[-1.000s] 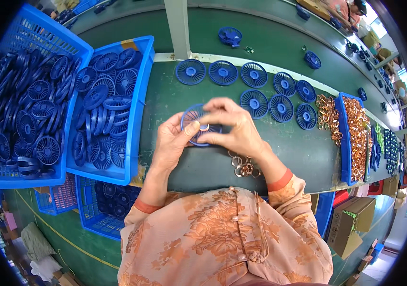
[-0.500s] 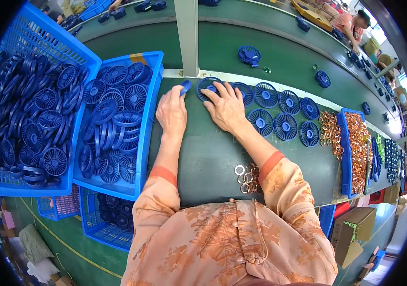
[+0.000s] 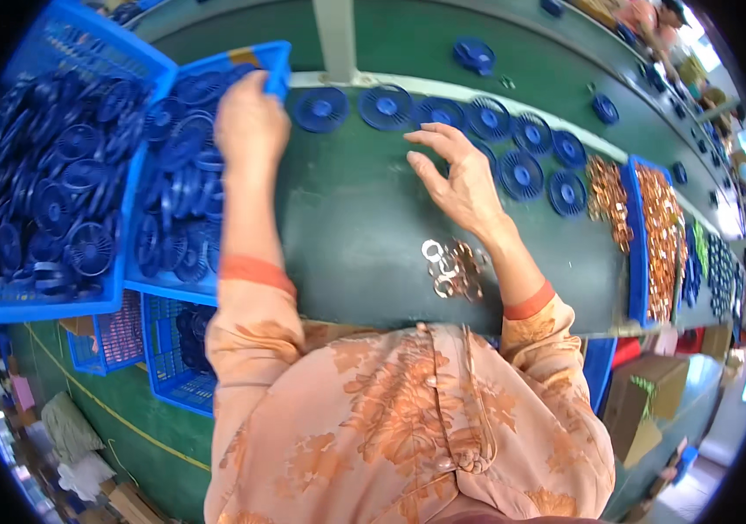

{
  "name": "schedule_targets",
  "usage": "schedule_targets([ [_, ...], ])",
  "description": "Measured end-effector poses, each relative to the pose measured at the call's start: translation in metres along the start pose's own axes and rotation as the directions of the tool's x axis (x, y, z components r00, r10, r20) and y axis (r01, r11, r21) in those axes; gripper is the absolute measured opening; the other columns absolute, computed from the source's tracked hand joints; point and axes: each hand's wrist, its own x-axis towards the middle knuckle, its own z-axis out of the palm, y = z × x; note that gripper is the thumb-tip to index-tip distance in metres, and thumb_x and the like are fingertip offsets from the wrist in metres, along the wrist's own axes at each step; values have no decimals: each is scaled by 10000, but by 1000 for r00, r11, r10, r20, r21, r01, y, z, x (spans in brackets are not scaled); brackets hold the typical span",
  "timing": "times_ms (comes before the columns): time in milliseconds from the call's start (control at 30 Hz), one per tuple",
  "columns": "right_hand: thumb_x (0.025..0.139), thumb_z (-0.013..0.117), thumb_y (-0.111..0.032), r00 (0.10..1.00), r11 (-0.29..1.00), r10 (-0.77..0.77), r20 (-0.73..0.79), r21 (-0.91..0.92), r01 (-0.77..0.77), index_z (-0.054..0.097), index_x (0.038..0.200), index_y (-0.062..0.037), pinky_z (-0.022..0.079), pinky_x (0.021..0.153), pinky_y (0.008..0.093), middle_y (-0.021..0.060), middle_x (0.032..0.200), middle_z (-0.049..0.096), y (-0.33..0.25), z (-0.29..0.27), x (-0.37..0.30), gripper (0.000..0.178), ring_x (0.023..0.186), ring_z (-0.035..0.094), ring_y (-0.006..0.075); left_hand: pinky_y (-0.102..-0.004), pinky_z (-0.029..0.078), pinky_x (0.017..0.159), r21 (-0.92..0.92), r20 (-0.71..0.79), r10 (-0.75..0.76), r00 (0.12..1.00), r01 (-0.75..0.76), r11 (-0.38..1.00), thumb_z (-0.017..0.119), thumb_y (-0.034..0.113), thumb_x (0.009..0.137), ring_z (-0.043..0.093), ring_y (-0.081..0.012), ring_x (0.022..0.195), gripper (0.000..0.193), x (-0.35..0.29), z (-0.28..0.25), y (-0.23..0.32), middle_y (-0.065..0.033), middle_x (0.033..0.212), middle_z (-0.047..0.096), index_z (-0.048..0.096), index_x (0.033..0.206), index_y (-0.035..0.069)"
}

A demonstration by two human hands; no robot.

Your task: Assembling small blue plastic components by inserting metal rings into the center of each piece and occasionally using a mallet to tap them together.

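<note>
Left hand (image 3: 250,118) curls narrow over blue discs (image 3: 185,166) in the blue crate (image 3: 207,288); right hand (image 3: 460,179), wide and empty, hovers beside it near metal rings (image 3: 451,269).

Cardboard boxes: we count two, both brown, below the right end of the green table (image 3: 347,227). One open carton (image 3: 656,384) with green contents stands just past the table's near right corner; a second, flatter box (image 3: 630,432) leans beside it. We see no labels, signs or screens.
</note>
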Motion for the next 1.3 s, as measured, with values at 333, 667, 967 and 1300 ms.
schedule_targets([
  [333,883,736,-56,960,959,281,-6,24,-281,744,959,-21,556,739,330,109,917,714,-2,-47,-123,84,829,697,205,-434,446,1116,267,521,-119,845,-28,963,809,215,784,565,-389,1302,705,28,5,-111,-241,1384,602,560,1418,31],
  [667,773,798,-277,993,894,99,-56,-433,-114,685,846,-111,461,756,439,83,910,569,-13,19,-128,214,904,570,296,-443,497,869,109,183,40,982,-61,992,755,108,836,619,-389,962,246,-14,-54,-49,-188,1001,630,655,1046,28],
  [967,981,657,-133,914,896,404,33,186,-403,661,1023,-41,547,733,361,104,1026,688,-18,-11,-109,101,860,670,218,-258,475,804,-753,419,5,908,344,561,659,69,984,551,-95,893,123,-117,-62,63,-6,968,583,557,1045,34],
  [1300,1045,595,-126,820,411,524,228,776,-479,581,1226,1,595,786,256,89,1056,694,-5,-8,-118,222,908,695,120,-260,569,707,-709,695,-3,719,686,165,663,43,980,613,-90,838,126,-165,-37,72,-29,960,624,564,1058,34],
])
